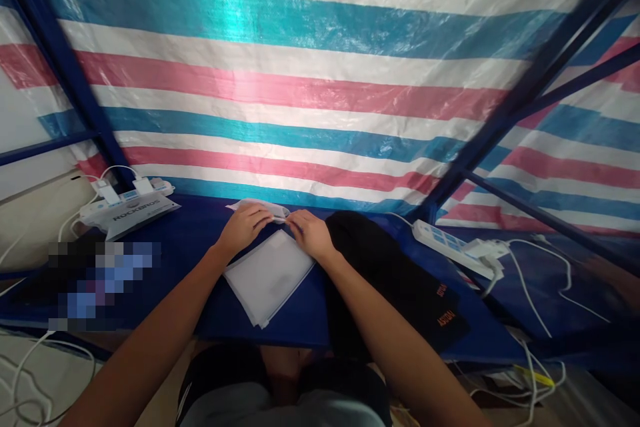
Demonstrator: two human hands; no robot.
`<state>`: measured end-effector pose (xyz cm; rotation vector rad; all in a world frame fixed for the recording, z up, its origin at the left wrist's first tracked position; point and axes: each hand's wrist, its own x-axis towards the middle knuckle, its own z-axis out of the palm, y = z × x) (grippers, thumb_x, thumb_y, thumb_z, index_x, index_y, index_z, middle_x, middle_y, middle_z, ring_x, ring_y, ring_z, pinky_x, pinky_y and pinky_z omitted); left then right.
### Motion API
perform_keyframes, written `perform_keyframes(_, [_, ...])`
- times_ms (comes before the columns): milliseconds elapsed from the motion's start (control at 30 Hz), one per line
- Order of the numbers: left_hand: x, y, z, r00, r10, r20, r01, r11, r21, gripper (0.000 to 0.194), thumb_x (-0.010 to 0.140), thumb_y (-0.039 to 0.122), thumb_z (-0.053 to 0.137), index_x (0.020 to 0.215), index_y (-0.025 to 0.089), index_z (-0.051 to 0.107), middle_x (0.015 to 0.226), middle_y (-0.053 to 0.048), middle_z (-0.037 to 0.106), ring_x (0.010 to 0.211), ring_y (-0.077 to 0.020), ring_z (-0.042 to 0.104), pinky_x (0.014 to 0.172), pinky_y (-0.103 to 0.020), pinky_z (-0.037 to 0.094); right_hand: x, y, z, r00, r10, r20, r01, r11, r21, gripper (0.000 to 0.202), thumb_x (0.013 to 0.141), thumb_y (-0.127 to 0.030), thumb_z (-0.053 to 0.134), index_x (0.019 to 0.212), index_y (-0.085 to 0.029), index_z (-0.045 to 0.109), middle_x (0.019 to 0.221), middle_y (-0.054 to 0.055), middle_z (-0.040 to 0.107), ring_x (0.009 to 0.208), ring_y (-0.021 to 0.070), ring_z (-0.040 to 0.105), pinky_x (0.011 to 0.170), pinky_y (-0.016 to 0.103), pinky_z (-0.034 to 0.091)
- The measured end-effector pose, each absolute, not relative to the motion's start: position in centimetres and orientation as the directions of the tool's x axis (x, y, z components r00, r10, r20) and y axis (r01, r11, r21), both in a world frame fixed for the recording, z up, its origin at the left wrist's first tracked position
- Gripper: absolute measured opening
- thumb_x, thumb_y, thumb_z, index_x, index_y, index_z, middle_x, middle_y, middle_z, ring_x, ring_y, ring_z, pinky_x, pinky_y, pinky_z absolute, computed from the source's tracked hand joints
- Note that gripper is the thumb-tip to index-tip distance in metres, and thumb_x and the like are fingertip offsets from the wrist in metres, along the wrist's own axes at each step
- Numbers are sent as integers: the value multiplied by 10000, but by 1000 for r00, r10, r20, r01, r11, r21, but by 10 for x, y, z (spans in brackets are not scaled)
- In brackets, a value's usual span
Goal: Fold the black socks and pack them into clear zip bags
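Note:
A small translucent plastic bag (260, 205) lies near the back edge of the blue table. My left hand (246, 225) has its fingers pressed together on the bag's near side. From the right, my right hand (310, 232) pinches the same bag's opening, close to the left fingertips. Just below both hands, a larger frosted zip bag (270, 277) rests flat on the table. Black fabric with orange lettering (385, 273) lies beside it, partly under my right forearm.
A white power strip (450, 247) with plugs and cables sits at the right. Another power strip (133, 197) stands behind a grey ROCKBROS packet (145, 215) at the left. The blue table (180, 293) is framed by blue metal bars and a striped sheet (300, 93).

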<state>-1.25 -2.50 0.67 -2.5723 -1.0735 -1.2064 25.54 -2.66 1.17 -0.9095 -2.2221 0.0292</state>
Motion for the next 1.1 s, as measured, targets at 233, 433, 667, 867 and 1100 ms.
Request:
perform_keyframes(233, [-58,-16,10,312,659,684,726,-630,276,288,1098,368,489,1166,237,737,1218,-103,692,1139,-253,652,1065,-427,508,284,-11,12,-261,728,633,686,601,-409,299,1101,-380,471,1152,-282,749,1162,80,786,1046,287,739,930,415,596])
perform_keyframes(433, [-58,-21,12,252,710,657,708,-598,375,276,1110,370,455,1173,238,689,1170,-88,701,1127,-241,660,1046,-371,499,283,-14,13,-249,714,654,649,625,-435,284,1097,-356,465,1180,-297,730,1317,57,758,1150,286,735,946,420,604])
perform_keyframes(667, [-55,-23,12,186,732,655,680,-578,452,280,1109,393,463,1123,230,690,1094,-76,709,989,-219,675,930,-343,525,286,-13,12,-233,728,645,624,621,-475,235,1090,-359,476,1142,-261,684,1318,99,735,1123,296,734,959,458,604])
perform_keyframes(867, [-36,-31,13,217,744,632,624,-604,496,259,1116,393,460,1147,238,664,1095,-67,715,994,-213,681,932,-343,522,269,-29,18,-362,677,640,481,724,-494,282,1088,-366,508,1334,-252,586,1555,138,570,1393,298,611,1100,494,566])
perform_keyframes(1100, [-24,-40,18,290,709,643,614,-653,443,255,1130,345,422,1249,246,624,1208,-79,692,1142,-219,668,1035,-370,515,259,-28,18,-462,641,613,606,732,-310,373,1041,-342,623,1408,-336,689,1686,67,461,1462,367,547,1186,582,499])
